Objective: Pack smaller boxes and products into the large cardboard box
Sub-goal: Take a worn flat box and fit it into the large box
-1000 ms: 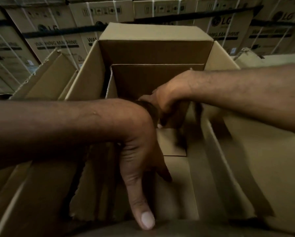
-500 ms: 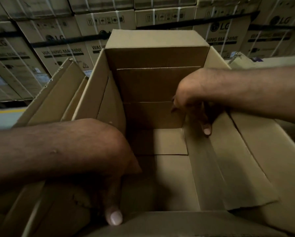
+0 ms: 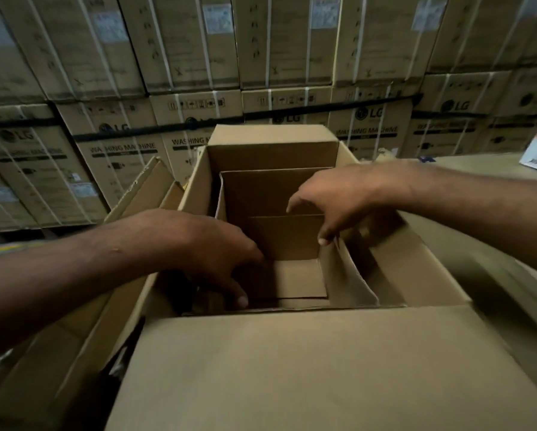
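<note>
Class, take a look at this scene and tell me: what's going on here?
A person reaches both bare hands into a large cardboard box, open at the top. The left hand points its fingers down along the left side; the right hand hovers, fingers spread, above an upright cardboard panel. Neither plainly holds anything. Washing-machine cartons are stacked behind.

The left grip (image 3: pixel 217 250) has come up out of the large cardboard box (image 3: pixel 195 185). A second ago its forefinger pointed straight down along the left wall towards the near edge; now it lies over the left rim, fingers slanting loosely into the opening. The right grip (image 3: pixel 332 200) has risen too, off the right inner flap (image 3: pixel 348 275) that it touched half a second ago, and hangs above it with fingers spread. The view has drawn back, so the near flap (image 3: pixel 292 368) now fills the foreground.
</note>
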The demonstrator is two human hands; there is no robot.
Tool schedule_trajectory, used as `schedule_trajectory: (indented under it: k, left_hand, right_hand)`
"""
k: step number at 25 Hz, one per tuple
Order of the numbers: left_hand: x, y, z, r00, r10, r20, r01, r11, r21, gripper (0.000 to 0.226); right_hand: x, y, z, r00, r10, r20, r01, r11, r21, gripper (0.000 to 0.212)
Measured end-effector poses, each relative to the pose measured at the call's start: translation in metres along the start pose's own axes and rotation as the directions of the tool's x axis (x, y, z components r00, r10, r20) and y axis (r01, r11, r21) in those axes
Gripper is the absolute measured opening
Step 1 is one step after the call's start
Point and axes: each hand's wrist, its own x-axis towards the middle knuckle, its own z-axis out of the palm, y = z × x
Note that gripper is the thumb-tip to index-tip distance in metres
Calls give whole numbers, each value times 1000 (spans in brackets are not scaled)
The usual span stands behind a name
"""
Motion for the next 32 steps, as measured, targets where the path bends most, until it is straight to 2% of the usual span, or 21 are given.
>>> schedule_trajectory:
  k: [2, 5, 8, 11, 14, 16, 19, 24, 29, 32]
  left_hand:
    - [-12, 7, 0, 993, 65, -98, -63, 998, 23, 56]
    - [-21, 16, 0, 956, 119, -267, -100, 992, 83, 51]
    - [-26, 31, -3, 953, 91, -288, -74, 995, 68, 49]
    - [-26, 39, -3, 984, -103, -148, 113, 992, 58, 37]
    - [-35, 46, -8, 954, -299, 7, 299, 954, -20, 37]
    - [-43, 56, -14, 929, -366, -52, 354, 922, -157, 49]
    - [-52, 76, -19, 880, -408, -244, 347, 902, -258, 64]
    - [-66, 113, -20, 761, -437, -480, 311, 895, -321, 45]
    - [-81, 171, -27, 530, -411, -741, 40, 886, -463, 40]
    - [-72, 219, -30, 399, -355, -846, -74, 907, -416, 41]
  right_hand:
    - [-24, -2, 5, 994, 10, -111, -9, 1000, 8, 79]
    - [-55, -12, 15, 983, 56, -175, -64, 997, -36, 74]
    - [-87, -19, 18, 967, 155, -202, -175, 981, -84, 62]
    - [-112, -20, 20, 950, 247, -192, -244, 969, 40, 49]
    - [-118, -19, 24, 951, 201, -235, -186, 979, 87, 39]
    - [-119, -17, 27, 944, 151, -293, -135, 988, 76, 30]
    - [-125, -15, 36, 920, 130, -371, -89, 988, 126, 20]
    - [-153, -6, 44, 812, 238, -532, -29, 928, 371, 21]
    - [-198, 13, 55, 592, 470, -654, 52, 788, 613, 25]
    - [-226, 25, 81, 487, 511, -708, 48, 794, 606, 26]
